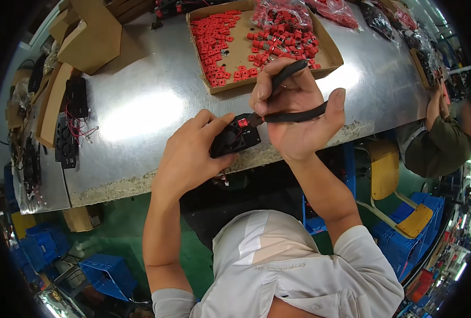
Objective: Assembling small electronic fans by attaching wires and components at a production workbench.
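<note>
Pliers (294,90) squeezed in my right hand (299,114) are seating a red clip (242,123) on the black fan (234,141) my left hand (193,153) is gripping; keeping it steady should help.

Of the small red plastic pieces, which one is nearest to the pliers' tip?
The single red plastic piece sitting on the black fan held in the left hand; all the others lie in the cardboard tray behind.

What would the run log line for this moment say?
left hand: holds black fan at table edge | right hand: grips pliers, tips at fan's red connector | behind: tray of red connectors
</note>
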Motion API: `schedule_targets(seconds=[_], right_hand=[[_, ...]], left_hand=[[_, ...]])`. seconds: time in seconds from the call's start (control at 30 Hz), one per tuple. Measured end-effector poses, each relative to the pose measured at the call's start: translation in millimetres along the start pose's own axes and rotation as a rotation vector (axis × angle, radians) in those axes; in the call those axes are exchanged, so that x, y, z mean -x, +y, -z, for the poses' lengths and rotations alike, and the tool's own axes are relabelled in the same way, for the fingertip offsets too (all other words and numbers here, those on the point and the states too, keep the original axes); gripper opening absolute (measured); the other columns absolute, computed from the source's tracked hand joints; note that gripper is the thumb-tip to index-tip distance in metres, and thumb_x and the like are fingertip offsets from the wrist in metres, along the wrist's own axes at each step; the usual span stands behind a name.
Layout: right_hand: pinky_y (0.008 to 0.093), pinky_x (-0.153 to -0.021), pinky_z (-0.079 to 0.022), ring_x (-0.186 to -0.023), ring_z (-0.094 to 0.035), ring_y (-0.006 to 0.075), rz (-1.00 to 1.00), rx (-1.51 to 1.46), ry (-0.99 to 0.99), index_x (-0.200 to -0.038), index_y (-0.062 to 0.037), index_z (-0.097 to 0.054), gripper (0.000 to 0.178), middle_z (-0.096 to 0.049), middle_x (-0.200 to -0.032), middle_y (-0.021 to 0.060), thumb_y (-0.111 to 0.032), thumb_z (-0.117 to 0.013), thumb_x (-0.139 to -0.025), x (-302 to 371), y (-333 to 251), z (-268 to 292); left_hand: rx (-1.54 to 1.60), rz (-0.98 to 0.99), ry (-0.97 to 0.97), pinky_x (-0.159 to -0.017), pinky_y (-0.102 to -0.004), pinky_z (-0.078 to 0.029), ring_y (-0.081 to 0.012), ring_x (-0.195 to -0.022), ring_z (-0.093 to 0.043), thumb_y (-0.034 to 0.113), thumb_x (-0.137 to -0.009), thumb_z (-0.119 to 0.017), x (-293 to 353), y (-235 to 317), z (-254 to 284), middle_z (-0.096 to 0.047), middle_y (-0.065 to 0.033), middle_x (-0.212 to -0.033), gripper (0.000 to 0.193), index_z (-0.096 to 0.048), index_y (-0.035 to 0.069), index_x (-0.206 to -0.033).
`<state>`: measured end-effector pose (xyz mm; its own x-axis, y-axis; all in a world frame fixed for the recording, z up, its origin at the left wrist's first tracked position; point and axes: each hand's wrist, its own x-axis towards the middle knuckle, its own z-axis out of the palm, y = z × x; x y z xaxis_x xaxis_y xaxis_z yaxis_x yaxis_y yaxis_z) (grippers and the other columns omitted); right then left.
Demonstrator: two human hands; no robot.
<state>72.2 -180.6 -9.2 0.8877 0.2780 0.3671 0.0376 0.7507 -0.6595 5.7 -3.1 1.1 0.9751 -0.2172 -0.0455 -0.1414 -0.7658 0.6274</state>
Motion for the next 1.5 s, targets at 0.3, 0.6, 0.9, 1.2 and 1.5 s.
schedule_targets(seconds=[0.3,0.6,0.9,1.2,1.5], right_hand=[[0.0341,-0.064,-0.04,-0.068,-0.048,0.0222,0.006,0.031,0.083,-0.112,0.0033,-0.056,0.091,-0.054,-0.085,0.014,-0.079,-0.03,-0.085,0.8,3.6,-1.4],[0.0332,-0.064,-0.04,-0.071,-0.05,0.0226,0.006,0.019,0.106,-0.114,0.0033,-0.055,0.093,-0.055,-0.087,0.014,-0.081,-0.03,-0.083,6.8,5.2,-1.8],[0.0353,-0.068,-0.041,-0.072,-0.05,0.0234,0.049,0.016,0.079,-0.116,0.0032,-0.055,0.093,-0.056,-0.09,0.0155,-0.08,-0.03,-0.084,4.1,2.9,-1.3],[0.0357,-0.068,-0.041,-0.074,-0.05,0.0238,0.027,0.026,0.08,-0.116,0.0034,-0.055,0.09,-0.056,-0.09,0.0163,-0.078,-0.031,-0.085,4.9,5.1,-0.1],[0.0353,-0.068,-0.041,-0.073,-0.049,0.0238,0.026,0.005,0.089,-0.116,0.0028,-0.055,0.091,-0.056,-0.09,0.0155,-0.079,-0.03,-0.085,5.4,4.9,-1.4]], left_hand=[[-0.001,0.006,0.003,-0.074,-0.037,-0.049,-0.0282,-0.082,-0.06,0.02,-0.066,-0.081,0.4,0.0,-0.5,-0.059,-0.0101,-0.095,0.064,-0.063,0.009,-0.127],[0.013,0.012,0.003,-0.074,-0.0363,-0.048,-0.0273,-0.082,-0.06,0.019,-0.066,-0.081,1.2,0.1,-1.2,-0.058,-0.0101,-0.095,0.066,-0.062,0.009,-0.128],[0.017,0.028,-0.03,-0.078,-0.042,-0.05,-0.033,-0.091,-0.061,0.023,-0.071,-0.079,2.6,2.0,0.8,-0.057,-0.0112,-0.101,0.061,-0.06,0.011,-0.128],[0.006,0.026,-0.03,-0.079,-0.042,-0.051,-0.0329,-0.092,-0.061,0.023,-0.071,-0.078,1.3,0.7,-1.0,-0.058,-0.011,-0.102,0.062,-0.06,0.011,-0.129],[0.011,0.024,0.011,-0.075,-0.0366,-0.049,-0.0281,-0.084,-0.061,0.021,-0.066,-0.08,1.3,-0.2,-4.1,-0.059,-0.0102,-0.096,0.066,-0.062,0.009,-0.128]])
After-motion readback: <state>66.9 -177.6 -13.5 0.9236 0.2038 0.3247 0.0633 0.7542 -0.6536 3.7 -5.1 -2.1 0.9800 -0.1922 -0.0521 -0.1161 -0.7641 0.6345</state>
